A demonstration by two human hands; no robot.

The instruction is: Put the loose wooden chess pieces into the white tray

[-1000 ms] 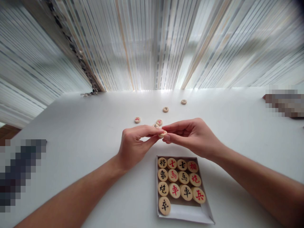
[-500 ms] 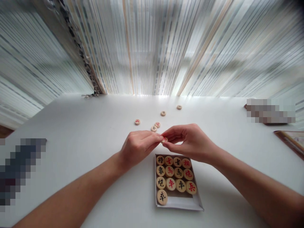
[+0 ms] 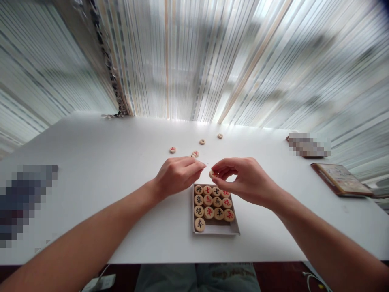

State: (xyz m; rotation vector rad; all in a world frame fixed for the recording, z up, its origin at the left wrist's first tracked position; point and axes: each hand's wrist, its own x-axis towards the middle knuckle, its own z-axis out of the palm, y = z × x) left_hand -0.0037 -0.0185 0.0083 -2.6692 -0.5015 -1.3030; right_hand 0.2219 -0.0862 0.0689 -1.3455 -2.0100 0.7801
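Observation:
A round wooden Chinese chess piece (image 3: 212, 174) with a red character is pinched between the thumb and fingers of my right hand (image 3: 243, 176), just above the far edge of the box. To its left, my left hand (image 3: 180, 174) hovers over the table with its fingers stretched out loosely and nothing visible in them. Below both hands lies a shallow cardboard box (image 3: 220, 230). Rows of pieces with red and black characters fill its upper part, a single black-marked piece (image 3: 199, 224) sits in its near left corner, and bare bottom shows beside that piece.
Loose pieces lie beyond my hands: a red-marked one (image 3: 173, 150), another red one (image 3: 195, 153) partly overlapping a neighbour, and two farther back (image 3: 202, 142). A framed flat object (image 3: 342, 179) lies at right. A striped curtain (image 3: 182, 61) hangs behind the white table (image 3: 146, 239).
My left hand has let go of the piece and drawn away from it, leaving it in my right hand alone. The view has tilted down, showing the table's near edge and my legs.

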